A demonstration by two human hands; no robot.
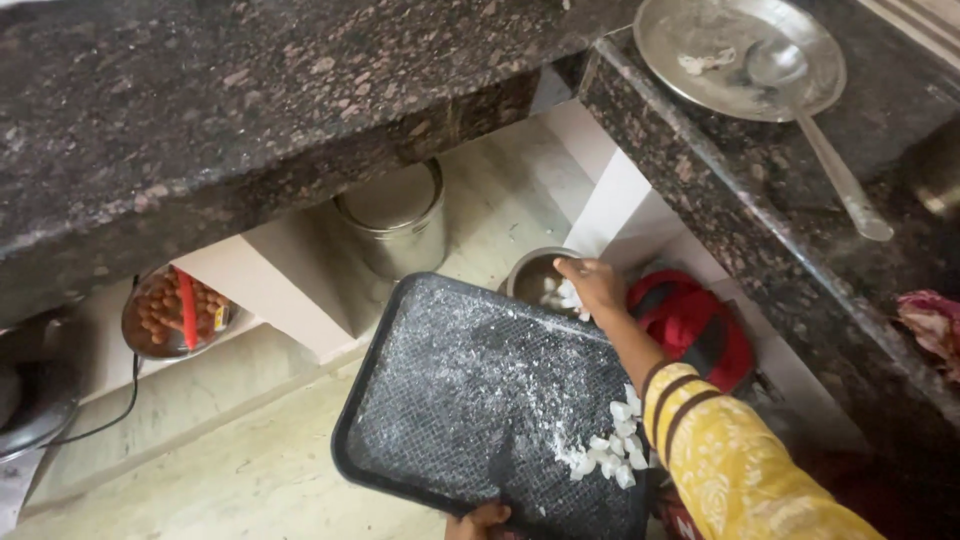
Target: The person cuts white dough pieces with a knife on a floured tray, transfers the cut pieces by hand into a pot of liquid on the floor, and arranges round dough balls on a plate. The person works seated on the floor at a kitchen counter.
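Below the speckled granite counter (200, 110), over a pale marble floor (220, 470), I hold a black rectangular tray (470, 390) tilted, long axis running toward the steel bowl (535, 275). My left hand (478, 522) clamps its near edge. My right hand (592, 285), arm stretched forward, closes on white pieces (562, 297) at the bowl's rim; more white pieces (612, 445) lie on the tray's right side.

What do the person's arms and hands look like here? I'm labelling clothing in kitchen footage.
The right hand is bare, with no ring or glove visible. Its forearm runs into a mustard-yellow sleeve with a faint lighter pattern and dark brown stripes at the cuff. Of the left hand only bare fingertips show at the bottom edge; no sleeve is in view there.
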